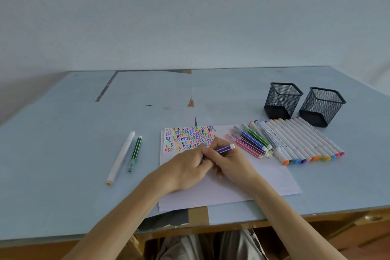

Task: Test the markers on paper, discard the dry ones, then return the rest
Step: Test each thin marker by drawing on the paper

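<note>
paper [249, 177]: white, rows of multicoloured zigzags | held marker [224, 148]: purple, white stripes | pen holders [282, 101]: black mesh | table [63, 143]: pale blue | left-side marker [135, 151]: green striped

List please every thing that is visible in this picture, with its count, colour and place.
Table: one, light blue, fills the view.
Paper: white sheets at the table's near middle, coloured squiggles on the top part.
Purple marker: one, held over the paper by both hands.
Marker row: many, mostly white with coloured ends, some striped, right of the paper.
White marker: one, left of the paper.
Green marker: one, striped, beside the white marker.
Mesh cups: two, black, far right, behind the marker row.
Left hand: grips the purple marker.
Right hand: grips the purple marker.
</note>
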